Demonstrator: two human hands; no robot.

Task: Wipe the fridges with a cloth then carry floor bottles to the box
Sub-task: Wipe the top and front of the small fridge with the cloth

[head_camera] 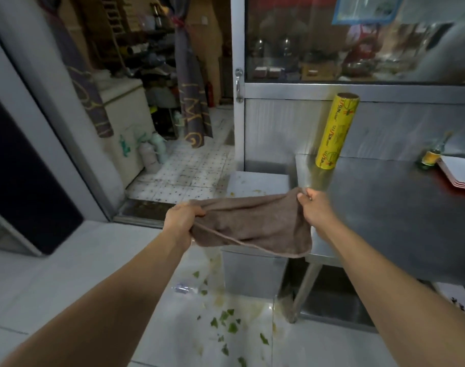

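A: Cloth (252, 223) status first. We see it stretched in the air between both hands, in front of the person, above the floor (67, 274) and just beside the near corner of the steel table (384, 207).

B: Grip on each side?

A: We note the left hand (182, 217) clenched around the cloth's left end, fingers curled over a bunched edge. The right hand (314, 205) pinches the upper right corner between thumb and fingers. The lower hem sags in a curve below both hands.

B: Cloth appearance?

A: Brown, towel-like, with a stitched border along the hanging edge.

B: What do we record on the table?

A: A yellow roll (336, 131) stands upright near the back left corner, against the steel wall panel. Farther right sit a small bottle (432, 154) with a yellow label and a stack of trays (459, 173), touching or nearly so; we cannot tell which.

B: Floor condition?

A: Green leaf scraps (226, 320) and yellowish smears lie on the white tiles below the cloth. A clear plastic item (183, 289) lies among them; we cannot tell what it is, as it is blurred.

B: Anything else?

A: A white chest freezer (125, 123) stands through the doorway at left, with two pale flasks (153, 152) on the floor just beside it. A glass-fronted cabinet (358, 38) rises behind the table.
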